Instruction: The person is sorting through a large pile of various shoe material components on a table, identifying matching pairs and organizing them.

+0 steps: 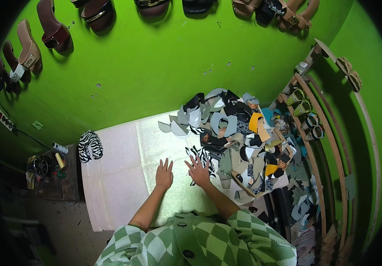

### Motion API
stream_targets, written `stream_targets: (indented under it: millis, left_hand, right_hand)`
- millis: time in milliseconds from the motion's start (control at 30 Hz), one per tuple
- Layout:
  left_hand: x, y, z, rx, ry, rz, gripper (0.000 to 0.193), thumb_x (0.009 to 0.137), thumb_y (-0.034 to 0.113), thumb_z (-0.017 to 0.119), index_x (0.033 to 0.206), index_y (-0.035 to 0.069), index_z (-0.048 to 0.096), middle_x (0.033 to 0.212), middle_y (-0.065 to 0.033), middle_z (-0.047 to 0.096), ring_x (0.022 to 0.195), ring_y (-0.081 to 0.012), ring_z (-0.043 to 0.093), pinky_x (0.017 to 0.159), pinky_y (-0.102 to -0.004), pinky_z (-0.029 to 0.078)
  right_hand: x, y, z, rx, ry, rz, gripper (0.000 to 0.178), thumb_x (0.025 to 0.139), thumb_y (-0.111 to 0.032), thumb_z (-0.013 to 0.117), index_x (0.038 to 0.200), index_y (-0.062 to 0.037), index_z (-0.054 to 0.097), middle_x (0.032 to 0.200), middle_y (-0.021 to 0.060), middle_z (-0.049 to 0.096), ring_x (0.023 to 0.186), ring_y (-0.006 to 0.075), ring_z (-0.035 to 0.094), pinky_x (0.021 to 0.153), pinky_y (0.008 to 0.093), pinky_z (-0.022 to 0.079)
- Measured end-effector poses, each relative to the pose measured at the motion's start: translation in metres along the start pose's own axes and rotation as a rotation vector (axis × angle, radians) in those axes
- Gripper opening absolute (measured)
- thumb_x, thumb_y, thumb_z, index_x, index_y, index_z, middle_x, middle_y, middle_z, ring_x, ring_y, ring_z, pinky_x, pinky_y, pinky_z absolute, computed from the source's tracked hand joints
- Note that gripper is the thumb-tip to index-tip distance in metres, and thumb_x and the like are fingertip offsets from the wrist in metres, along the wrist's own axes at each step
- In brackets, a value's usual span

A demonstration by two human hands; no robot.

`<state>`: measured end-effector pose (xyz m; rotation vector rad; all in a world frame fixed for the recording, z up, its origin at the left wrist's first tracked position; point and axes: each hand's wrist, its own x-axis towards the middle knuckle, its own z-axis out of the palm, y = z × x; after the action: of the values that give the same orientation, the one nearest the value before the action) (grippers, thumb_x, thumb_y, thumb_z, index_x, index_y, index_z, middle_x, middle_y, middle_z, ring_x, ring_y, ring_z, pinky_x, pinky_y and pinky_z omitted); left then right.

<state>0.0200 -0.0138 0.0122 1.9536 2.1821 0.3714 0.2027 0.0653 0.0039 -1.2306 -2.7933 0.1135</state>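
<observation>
Both of my hands reach over a pale, shiny-covered table (120, 177). My left hand (164, 174) is open, fingers spread, over the bare cover with nothing in it. My right hand (199, 172) is also open, its fingers spread over zebra-striped pieces (205, 156) at the edge of the scrap heap. Whether its fingertips press on them I cannot tell. A heap of cut material scraps (226, 124) in black, grey, white, beige and yellow covers the table's right side. At the far left corner lies a folded stack of zebra-striped pieces (84, 147).
Sandals (97, 17) hang along the green wall. A wooden rack (326, 155) with sandals (304, 107) stands at the right, with more scraps (301, 201) below the table edge. On the left, a sewing machine table (62, 184) carries thread spools (59, 160). A power strip (4, 119) is on the wall.
</observation>
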Motion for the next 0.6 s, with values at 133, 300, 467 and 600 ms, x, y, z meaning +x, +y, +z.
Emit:
stream_targets:
  millis: [133,300,467,600]
  left_hand:
    - [-0.009,0.004,0.001,0.004,-0.03,0.012,0.057,0.078,0.014,0.051,0.133,0.008,0.036,0.141,-0.016,0.027,0.129,-0.0395,0.022,0.103,-0.0457,0.026]
    - [-0.013,0.019,0.009,-0.022,-0.01,0.075,0.054,0.078,0.014,0.047,0.131,0.005,0.038,0.138,-0.0187,0.03,0.127,-0.0424,0.024,0.102,-0.0456,0.027]
    - [-0.016,0.038,0.012,-0.008,-0.041,0.114,0.052,0.079,0.013,0.048,0.131,0.009,0.04,0.141,-0.0148,0.028,0.129,-0.0386,0.023,0.103,-0.0453,0.026]
    - [-0.016,0.035,0.014,-0.038,-0.048,0.166,0.051,0.079,0.012,0.048,0.129,0.007,0.041,0.139,-0.0174,0.031,0.127,-0.0416,0.026,0.101,-0.0459,0.028]
  right_hand:
    - [-0.025,0.024,-0.008,0.001,0.017,0.064,0.05,0.085,-0.027,0.05,0.133,-0.0299,0.036,0.145,-0.0016,0.023,0.132,0.0258,0.024,0.092,0.0631,0.029]
    - [-0.055,0.043,-0.016,0.02,-0.145,0.111,0.056,0.081,-0.014,0.051,0.132,-0.0315,0.037,0.145,-0.001,0.022,0.13,0.0256,0.028,0.073,0.048,0.046]
    - [-0.082,0.056,-0.018,0.058,-0.137,0.194,0.055,0.08,-0.008,0.046,0.129,-0.0317,0.041,0.147,-0.0035,0.019,0.118,0.0207,0.043,0.082,0.0478,0.041]
    - [-0.083,0.053,-0.037,0.248,-0.182,0.287,0.049,0.079,-0.01,0.049,0.124,-0.0276,0.047,0.144,-0.002,0.024,0.111,0.022,0.048,0.084,0.0476,0.039]
